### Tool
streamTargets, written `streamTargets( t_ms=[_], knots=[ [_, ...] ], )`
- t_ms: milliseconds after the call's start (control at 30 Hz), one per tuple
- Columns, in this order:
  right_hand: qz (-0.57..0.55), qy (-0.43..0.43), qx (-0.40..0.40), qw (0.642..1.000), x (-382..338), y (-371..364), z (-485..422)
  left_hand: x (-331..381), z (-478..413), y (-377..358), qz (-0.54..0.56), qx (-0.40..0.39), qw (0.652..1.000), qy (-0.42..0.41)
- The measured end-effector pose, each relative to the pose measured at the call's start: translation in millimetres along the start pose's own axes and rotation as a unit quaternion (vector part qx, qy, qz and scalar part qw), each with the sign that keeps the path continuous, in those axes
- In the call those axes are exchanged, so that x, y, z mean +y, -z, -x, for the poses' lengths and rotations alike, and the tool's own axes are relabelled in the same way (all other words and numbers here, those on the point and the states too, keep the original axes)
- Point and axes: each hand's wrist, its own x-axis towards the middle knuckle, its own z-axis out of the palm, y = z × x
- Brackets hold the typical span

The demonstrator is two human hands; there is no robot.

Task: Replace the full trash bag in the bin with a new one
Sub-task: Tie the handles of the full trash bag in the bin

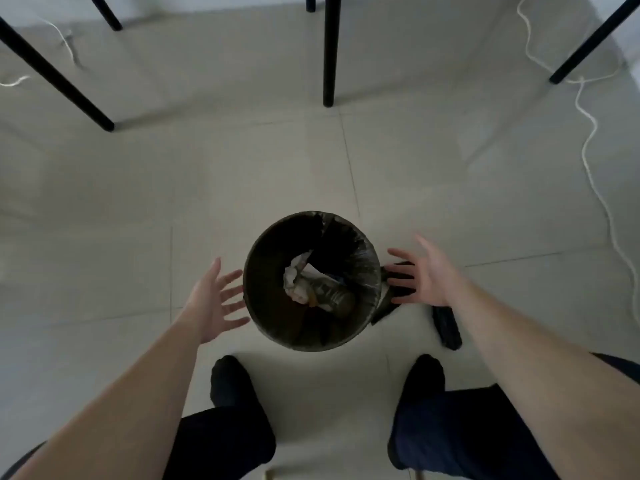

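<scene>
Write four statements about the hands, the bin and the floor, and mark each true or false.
The left hand and right hand are open, one either side of the bin. True.
The bin is empty. False: crumpled paper and a bottle lie inside.
A white cable runs along the floor on the right. True.
The right hand grips a table leg. False: it holds nothing; the table legs stand beyond the bin.

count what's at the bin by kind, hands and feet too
bin: 1
hands: 2
feet: 2
black bundles on the floor: 2
total: 7
</scene>
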Motion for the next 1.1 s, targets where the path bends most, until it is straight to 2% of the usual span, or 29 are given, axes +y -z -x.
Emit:
streamTargets(
  t_ms=[333,567,667,967,1100],
  knots=[
    [-0.026,-0.05,-0.056,0.997,25.2,-3.0,-52.6,-19.3,-22.8,10.9,0.142,0.008,0.99,0.023],
    [-0.074,-0.076,-0.104,0.989,46.5,-1.0,-79.5,-50.8,-46.3,21.7,0.213,-0.023,0.972,0.094],
    [-0.098,-0.078,-0.113,0.986,51.3,2.6,-87.7,-56.1,-49.4,18.6,0.242,-0.039,0.965,0.093],
    [-0.119,-0.064,-0.06,0.989,41.4,0.1,-69.9,-50.3,-34.0,9.5,0.286,-0.023,0.957,0.049],
    [-0.089,-0.042,-0.052,0.994,35.9,-2.2,-55.4,-44.5,-24.0,12.0,0.283,-0.015,0.958,0.031]
  ],
)
